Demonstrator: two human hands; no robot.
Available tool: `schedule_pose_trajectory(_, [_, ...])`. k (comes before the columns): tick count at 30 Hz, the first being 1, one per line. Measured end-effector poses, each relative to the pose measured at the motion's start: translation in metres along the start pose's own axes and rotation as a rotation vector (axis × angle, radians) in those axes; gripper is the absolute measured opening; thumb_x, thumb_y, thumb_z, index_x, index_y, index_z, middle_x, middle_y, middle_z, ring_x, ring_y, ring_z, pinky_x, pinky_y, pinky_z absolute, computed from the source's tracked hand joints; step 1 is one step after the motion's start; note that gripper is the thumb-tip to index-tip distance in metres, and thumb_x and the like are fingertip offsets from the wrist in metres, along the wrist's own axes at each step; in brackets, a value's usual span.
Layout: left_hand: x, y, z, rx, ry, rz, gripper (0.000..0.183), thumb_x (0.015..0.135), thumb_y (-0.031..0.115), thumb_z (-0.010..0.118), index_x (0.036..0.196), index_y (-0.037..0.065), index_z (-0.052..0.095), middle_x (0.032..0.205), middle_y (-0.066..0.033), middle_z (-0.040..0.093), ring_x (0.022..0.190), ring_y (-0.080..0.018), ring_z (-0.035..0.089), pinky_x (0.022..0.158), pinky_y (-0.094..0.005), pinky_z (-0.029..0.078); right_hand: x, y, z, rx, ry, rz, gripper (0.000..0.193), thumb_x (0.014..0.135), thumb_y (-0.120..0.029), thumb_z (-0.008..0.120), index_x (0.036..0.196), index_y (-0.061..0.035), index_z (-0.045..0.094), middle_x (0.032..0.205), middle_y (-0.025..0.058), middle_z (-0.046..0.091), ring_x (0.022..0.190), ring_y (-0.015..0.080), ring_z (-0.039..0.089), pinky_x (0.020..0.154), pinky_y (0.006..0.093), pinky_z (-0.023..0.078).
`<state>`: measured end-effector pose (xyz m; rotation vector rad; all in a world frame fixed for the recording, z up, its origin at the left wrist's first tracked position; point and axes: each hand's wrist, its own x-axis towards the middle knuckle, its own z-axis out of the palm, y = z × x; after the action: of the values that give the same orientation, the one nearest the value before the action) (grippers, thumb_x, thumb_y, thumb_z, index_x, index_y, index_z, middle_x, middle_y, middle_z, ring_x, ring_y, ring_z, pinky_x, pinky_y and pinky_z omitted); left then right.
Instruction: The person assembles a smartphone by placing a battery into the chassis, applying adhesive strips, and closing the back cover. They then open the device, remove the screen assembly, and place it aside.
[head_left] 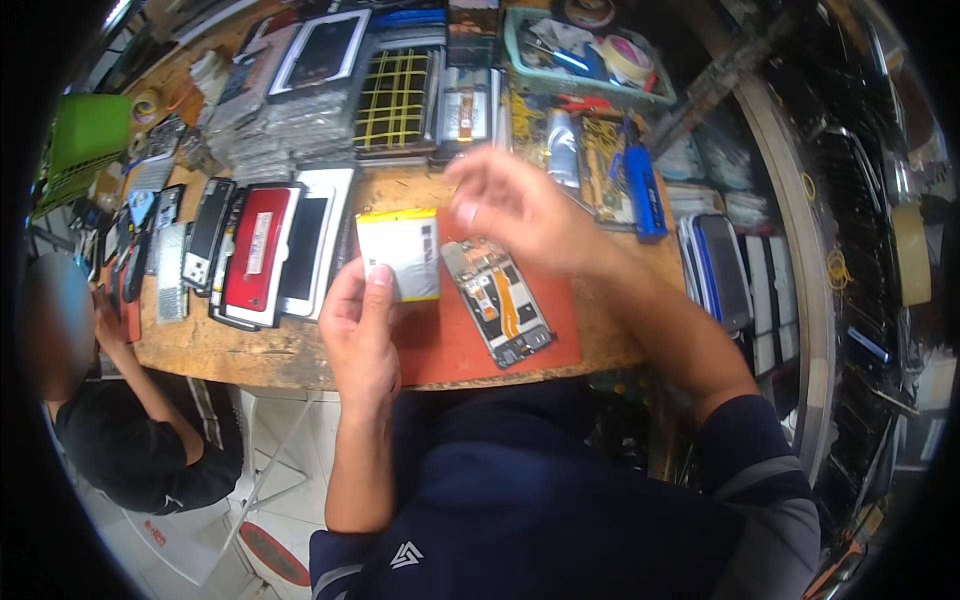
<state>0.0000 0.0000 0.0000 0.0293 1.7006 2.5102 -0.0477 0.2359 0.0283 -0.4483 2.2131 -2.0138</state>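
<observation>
Upright in my left hand (360, 325) is a flat silver-white phone battery (400, 248) with yellow edges, pinched with the thumb across its face. My right hand (530, 212) hovers to the right of the battery, slightly blurred, with its fingers loosely bent and apart and nothing visible in them. Below it lies an opened phone (503, 305), its inside facing up, with orange flex cables and a bare battery bay. The phone rests tilted on a red-orange mat (553, 320).
Stacked phones and a red-backed panel (258, 255) stand left of the mat. Bagged parts (280, 130) and a yellow-lined stack (398, 100) lie behind. At far right are a tool tray (590, 85) and a blue bottle (645, 190). Another person (130, 430) sits at the left.
</observation>
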Motion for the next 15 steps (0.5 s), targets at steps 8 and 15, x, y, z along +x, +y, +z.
schedule_pose_trajectory(8, [0.000,-0.009,0.031,0.208,-0.120,0.099,0.030,0.116,0.023,0.060,0.112,-0.003,0.074,0.101,-0.0038,0.075,0.090,-0.0081,0.067,0.082,-0.0263,0.054,-0.080,-0.011,0.009,0.101,0.210,0.035,0.017,0.110,-0.013,0.066,0.115,0.0023,0.065,0.098,0.0062,0.073,0.089,0.0071,0.066,0.077,0.0293,0.056])
schedule_pose_trajectory(15, [-0.031,-0.023,0.040,1.515,-0.872,0.465,0.063,0.099,0.031,0.072,0.151,-0.001,0.057,0.162,-0.0218,0.052,0.156,-0.0451,0.041,0.131,-0.0572,0.028,-0.115,0.004,-0.018,-0.168,0.679,-0.009,0.016,0.103,-0.007,0.071,0.116,0.0012,0.066,0.089,0.0033,0.068,0.072,0.0066,0.061,0.064,0.0305,0.052])
